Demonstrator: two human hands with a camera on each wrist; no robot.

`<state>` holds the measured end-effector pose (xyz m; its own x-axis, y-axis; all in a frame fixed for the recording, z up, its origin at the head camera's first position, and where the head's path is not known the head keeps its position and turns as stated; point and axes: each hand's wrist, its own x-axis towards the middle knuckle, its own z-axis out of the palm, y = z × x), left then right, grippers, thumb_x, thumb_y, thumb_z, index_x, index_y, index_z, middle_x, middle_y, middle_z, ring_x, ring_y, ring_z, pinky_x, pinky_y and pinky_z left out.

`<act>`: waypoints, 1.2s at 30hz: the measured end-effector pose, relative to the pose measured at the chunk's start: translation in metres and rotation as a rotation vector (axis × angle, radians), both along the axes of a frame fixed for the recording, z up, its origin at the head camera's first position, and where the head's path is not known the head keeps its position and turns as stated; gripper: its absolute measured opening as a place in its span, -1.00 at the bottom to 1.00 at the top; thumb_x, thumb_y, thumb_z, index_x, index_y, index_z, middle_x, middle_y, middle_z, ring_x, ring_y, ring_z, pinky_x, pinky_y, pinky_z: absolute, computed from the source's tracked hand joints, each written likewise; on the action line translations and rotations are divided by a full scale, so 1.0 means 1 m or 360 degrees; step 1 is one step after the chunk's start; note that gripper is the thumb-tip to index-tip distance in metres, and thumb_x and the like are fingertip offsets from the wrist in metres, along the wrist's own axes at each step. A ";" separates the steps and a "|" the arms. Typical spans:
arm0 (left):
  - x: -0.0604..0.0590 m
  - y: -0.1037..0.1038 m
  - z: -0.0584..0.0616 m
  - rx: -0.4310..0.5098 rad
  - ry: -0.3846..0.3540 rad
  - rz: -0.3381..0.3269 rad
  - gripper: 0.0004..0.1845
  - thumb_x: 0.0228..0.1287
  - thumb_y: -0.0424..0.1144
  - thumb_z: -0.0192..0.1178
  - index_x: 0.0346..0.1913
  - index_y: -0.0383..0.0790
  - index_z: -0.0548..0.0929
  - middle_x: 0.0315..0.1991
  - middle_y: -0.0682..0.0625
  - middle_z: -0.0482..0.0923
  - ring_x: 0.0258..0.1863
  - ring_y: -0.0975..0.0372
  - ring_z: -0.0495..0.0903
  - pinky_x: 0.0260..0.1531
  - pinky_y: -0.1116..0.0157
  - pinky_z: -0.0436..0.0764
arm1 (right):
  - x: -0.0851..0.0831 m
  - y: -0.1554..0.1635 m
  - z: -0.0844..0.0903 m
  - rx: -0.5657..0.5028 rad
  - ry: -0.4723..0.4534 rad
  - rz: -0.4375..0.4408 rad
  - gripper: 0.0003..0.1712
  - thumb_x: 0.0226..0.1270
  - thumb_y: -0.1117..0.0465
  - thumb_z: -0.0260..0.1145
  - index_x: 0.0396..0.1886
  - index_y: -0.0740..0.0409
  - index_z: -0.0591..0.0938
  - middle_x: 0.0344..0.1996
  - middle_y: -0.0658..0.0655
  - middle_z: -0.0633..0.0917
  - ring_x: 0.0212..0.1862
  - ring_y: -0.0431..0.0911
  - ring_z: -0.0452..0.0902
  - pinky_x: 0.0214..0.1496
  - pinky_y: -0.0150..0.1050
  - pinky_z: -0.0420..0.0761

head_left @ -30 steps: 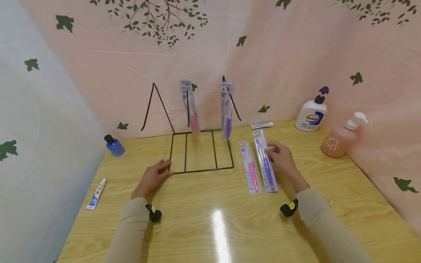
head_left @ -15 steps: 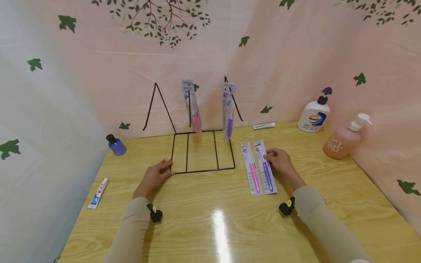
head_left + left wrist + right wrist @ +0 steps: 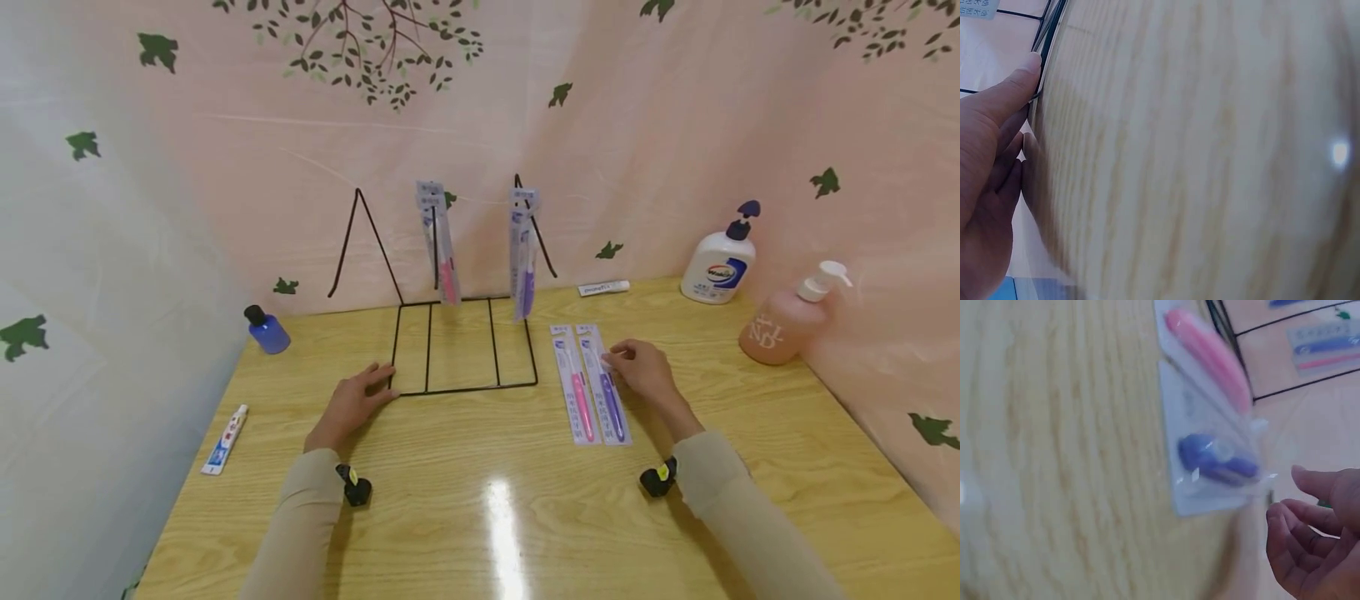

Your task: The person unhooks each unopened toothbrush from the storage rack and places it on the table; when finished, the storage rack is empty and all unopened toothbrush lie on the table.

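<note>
My left hand (image 3: 351,407) holds the front left corner of a black wire rack (image 3: 464,389), thumb and fingers either side of the corner. In the left wrist view the thumb lies against the dark rod. My right hand (image 3: 643,369) is at the right edge of a packaged purple toothbrush (image 3: 612,407) lying flat on the table. In the right wrist view its thumb and fingers stand apart, loosely bent, with nothing between them. A packaged pink toothbrush (image 3: 581,404) lies alongside, left of the purple one. Packaged pink toothbrushes (image 3: 447,279) and packaged purple toothbrushes (image 3: 528,287) hang on the rack's hooks.
Left on the wooden table (image 3: 450,517) are a toothpaste tube (image 3: 224,441) and a small blue bottle (image 3: 267,331). A small white tube (image 3: 603,288) lies behind the toothbrushes. A white pump bottle (image 3: 718,268) and a pink pump bottle (image 3: 782,323) stand at the back right.
The right hand has drawn the packaged purple toothbrush nearer, until it lies level beside the pink one, and its fingers have loosened. The left hand has stayed at the rack's corner.
</note>
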<state>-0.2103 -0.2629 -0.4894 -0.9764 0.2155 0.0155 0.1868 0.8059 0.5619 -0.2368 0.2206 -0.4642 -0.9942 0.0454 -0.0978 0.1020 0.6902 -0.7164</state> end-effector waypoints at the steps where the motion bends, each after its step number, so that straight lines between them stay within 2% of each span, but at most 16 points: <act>1: 0.000 0.000 0.000 -0.0002 0.0002 -0.0005 -0.42 0.29 -0.08 0.23 0.34 -0.16 0.44 0.39 -0.35 0.21 0.35 -0.24 0.23 0.27 -0.19 0.26 | 0.001 -0.001 0.003 -0.0012 0.0019 0.0019 -0.54 0.41 0.03 0.20 0.09 0.29 0.56 -0.11 0.29 0.64 -0.18 0.03 0.58 -0.28 -0.30 0.54; 6: 0.000 0.000 0.000 0.0001 0.0002 -0.0006 -0.42 0.29 -0.06 0.23 0.34 -0.16 0.44 0.39 -0.35 0.21 0.34 -0.25 0.23 0.27 -0.20 0.26 | 0.009 -0.020 0.023 -0.0117 0.0266 0.0223 -0.55 0.40 0.01 0.21 0.13 0.20 0.57 -0.07 0.23 0.65 -0.03 0.07 0.56 -0.03 -0.09 0.59; 9: 0.000 0.000 -0.001 0.0001 -0.0002 -0.0005 -0.41 0.29 -0.05 0.22 0.34 -0.15 0.44 0.39 -0.34 0.21 0.35 -0.25 0.22 0.27 -0.20 0.26 | 0.015 -0.041 0.039 -0.0220 0.0483 0.0366 -0.58 0.38 0.07 0.25 0.11 0.21 0.59 -0.12 0.21 0.68 -0.05 0.07 0.61 0.00 -0.03 0.62; 12: 0.000 -0.001 -0.001 0.0005 -0.0009 -0.0008 -0.41 0.29 -0.06 0.22 0.34 -0.15 0.43 0.39 -0.34 0.21 0.36 -0.24 0.22 0.28 -0.20 0.25 | 0.019 -0.062 0.054 -0.0305 0.0681 0.0502 -0.63 0.36 0.14 0.27 0.08 0.23 0.61 -0.15 0.18 0.70 -0.10 0.01 0.63 -0.04 -0.08 0.64; 16: 0.001 0.000 0.000 0.0005 0.0009 -0.0009 -0.42 0.28 -0.07 0.24 0.34 -0.15 0.44 0.38 -0.34 0.22 0.35 -0.23 0.23 0.28 -0.19 0.26 | 0.021 -0.092 0.070 -0.0372 0.0832 0.0654 -0.68 0.34 0.20 0.29 0.06 0.17 0.63 -0.17 0.13 0.70 -0.13 -0.08 0.62 -0.08 -0.21 0.66; 20: 0.001 0.000 0.001 0.0005 0.0030 -0.0011 -0.42 0.28 -0.08 0.24 0.33 -0.17 0.45 0.37 -0.35 0.23 0.34 -0.24 0.25 0.27 -0.19 0.27 | 0.018 -0.123 0.082 -0.0447 0.0866 0.0736 -0.68 0.32 0.23 0.30 0.05 0.18 0.62 -0.17 0.15 0.69 -0.13 -0.06 0.62 -0.08 -0.21 0.66; 26: 0.001 -0.001 -0.001 0.0003 0.0032 -0.0008 -0.42 0.28 -0.07 0.23 0.33 -0.16 0.45 0.38 -0.35 0.22 0.34 -0.24 0.24 0.27 -0.20 0.26 | -0.002 -0.160 0.086 -0.0552 0.0894 0.0768 -0.63 0.34 0.26 0.28 0.11 0.22 0.57 -0.14 0.22 0.66 -0.06 -0.02 0.60 -0.04 -0.21 0.65; 31: 0.000 -0.001 -0.002 0.0002 0.0018 -0.0006 -0.42 0.29 -0.07 0.23 0.34 -0.15 0.44 0.39 -0.33 0.22 0.35 -0.23 0.23 0.28 -0.19 0.26 | -0.020 -0.183 0.088 -0.0579 0.0878 0.0704 -0.57 0.38 0.26 0.23 0.21 0.26 0.49 -0.03 0.23 0.62 0.02 0.00 0.57 0.05 -0.21 0.62; 36: 0.001 0.000 -0.001 0.0010 0.0019 0.0000 -0.42 0.29 -0.09 0.23 0.34 -0.16 0.44 0.39 -0.35 0.21 0.34 -0.25 0.24 0.27 -0.20 0.26 | -0.037 -0.204 0.094 -0.0703 0.0857 0.0580 -0.55 0.38 0.26 0.22 0.23 0.25 0.46 0.07 0.29 0.57 0.08 0.03 0.53 0.11 -0.16 0.58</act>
<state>-0.2092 -0.2627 -0.4906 -0.9761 0.2155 0.0284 0.1936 0.8021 0.5649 -0.2742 0.0166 -0.3698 -0.8545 -0.2233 0.4690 -0.5154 0.2531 -0.8187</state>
